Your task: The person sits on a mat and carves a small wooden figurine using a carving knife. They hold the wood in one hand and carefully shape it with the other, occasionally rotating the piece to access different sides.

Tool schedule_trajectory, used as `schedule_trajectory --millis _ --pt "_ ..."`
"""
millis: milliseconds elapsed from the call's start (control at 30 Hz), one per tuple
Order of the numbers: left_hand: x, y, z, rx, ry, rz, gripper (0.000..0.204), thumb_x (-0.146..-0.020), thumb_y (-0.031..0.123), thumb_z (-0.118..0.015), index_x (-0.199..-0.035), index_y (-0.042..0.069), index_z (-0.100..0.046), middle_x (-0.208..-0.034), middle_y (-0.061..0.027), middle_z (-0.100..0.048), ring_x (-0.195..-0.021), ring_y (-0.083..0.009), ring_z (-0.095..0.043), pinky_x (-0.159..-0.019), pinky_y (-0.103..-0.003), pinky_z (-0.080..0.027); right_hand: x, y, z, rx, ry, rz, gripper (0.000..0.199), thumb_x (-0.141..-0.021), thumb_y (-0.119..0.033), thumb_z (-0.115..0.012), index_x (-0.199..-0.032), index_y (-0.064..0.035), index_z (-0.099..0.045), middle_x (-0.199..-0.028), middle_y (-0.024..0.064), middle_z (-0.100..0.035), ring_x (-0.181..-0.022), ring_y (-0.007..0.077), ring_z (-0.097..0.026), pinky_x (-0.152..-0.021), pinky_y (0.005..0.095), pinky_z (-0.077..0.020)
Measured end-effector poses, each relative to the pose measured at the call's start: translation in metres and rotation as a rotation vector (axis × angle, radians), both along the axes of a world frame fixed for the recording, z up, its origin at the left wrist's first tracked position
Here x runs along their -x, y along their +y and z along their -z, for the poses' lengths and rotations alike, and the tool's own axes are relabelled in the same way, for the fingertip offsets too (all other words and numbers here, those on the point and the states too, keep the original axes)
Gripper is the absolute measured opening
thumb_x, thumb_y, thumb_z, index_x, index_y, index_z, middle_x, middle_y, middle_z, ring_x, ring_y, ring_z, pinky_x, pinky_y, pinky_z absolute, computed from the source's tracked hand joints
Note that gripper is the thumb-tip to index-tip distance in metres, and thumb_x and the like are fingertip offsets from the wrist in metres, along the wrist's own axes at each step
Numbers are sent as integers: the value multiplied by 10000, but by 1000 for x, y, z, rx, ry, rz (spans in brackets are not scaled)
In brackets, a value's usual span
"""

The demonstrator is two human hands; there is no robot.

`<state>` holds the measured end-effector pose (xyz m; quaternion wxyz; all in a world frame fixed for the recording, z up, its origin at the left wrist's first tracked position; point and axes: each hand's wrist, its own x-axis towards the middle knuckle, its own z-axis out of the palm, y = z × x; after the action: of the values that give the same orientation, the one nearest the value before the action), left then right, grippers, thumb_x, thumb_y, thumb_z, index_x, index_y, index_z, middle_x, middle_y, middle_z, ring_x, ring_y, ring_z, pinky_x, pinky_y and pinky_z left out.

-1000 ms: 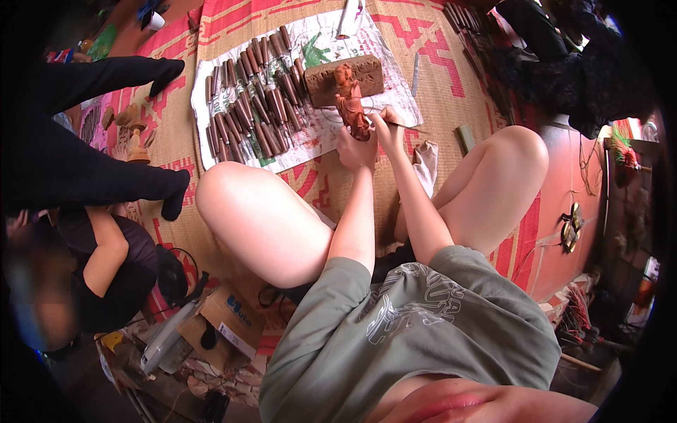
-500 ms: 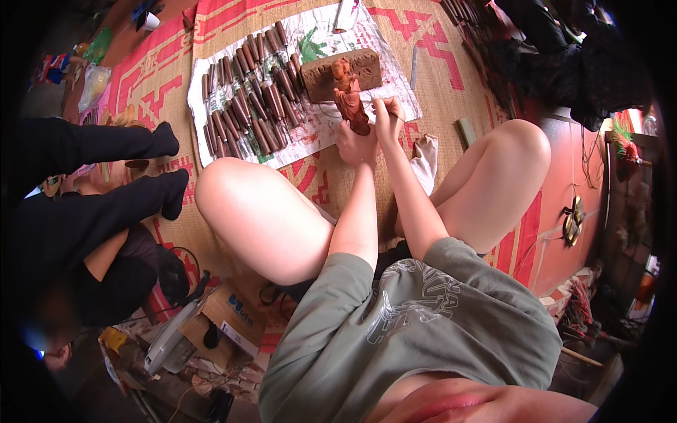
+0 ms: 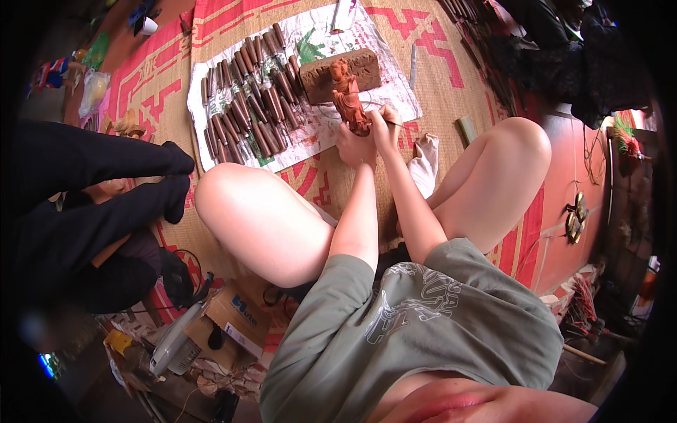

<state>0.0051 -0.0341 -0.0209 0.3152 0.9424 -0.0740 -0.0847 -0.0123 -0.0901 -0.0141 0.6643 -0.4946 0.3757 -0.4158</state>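
Note:
A reddish-brown carved wooden figurine (image 3: 347, 99) stands tilted in front of me. My left hand (image 3: 355, 146) is wrapped round its lower end. Close against the figurine's right side, my right hand (image 3: 383, 128) is closed in a pinch. A thin dark sliver pokes out by its fingers, too small to name. Just behind the figurine lies a brown wooden block (image 3: 363, 68) with a carved side. Rows of carving tools (image 3: 254, 99) with brown handles lie left of it on a white printed sheet (image 3: 321, 141).
A patterned red and straw mat (image 3: 437, 63) spreads under everything. A whitish cloth (image 3: 424, 166) and a small greenish block (image 3: 466, 131) lie right of my hands. Another person's dark-clad legs (image 3: 106, 158) stretch in from the left. A cardboard box (image 3: 229, 324) stands at lower left.
My right hand has shifted slightly down along the figurine, its fingers turned more inward. My left hand keeps its hold. The other person's legs have moved a little.

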Motion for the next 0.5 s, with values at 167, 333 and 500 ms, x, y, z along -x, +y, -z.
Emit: schedule_trajectory --millis 167,333,500 --pt "2 1 0 36 -2 26 559 -720 486 -650 -1097 102 -501 -1053 -132 -593 -995 -344 -578 -786 -464 -485 -6 0 1 139 109 123 247 -808 -47 -633 -645 -64 -448 -597 -36 -484 -553 26 -399 -488 201 -324" --pt "-1 1 -2 9 54 -1 535 -735 478 -638 -1081 93 -504 -1057 -134 -578 -985 -344 -579 -776 -458 -490 4 9 -3 111 34 -34 282 -768 -65 -651 -590 -42 -434 -576 -21 -467 -551 42 -385 -494 233 -330" --pt "-1 3 4 36 4 14 490 -749 457 -635 -1029 79 -496 -1033 -128 -551 -965 -337 -570 -738 -457 -499 -9 12 -11 80 58 122 282 -770 -60 -652 -589 -40 -437 -572 -19 -478 -546 42 -386 -482 230 -317"
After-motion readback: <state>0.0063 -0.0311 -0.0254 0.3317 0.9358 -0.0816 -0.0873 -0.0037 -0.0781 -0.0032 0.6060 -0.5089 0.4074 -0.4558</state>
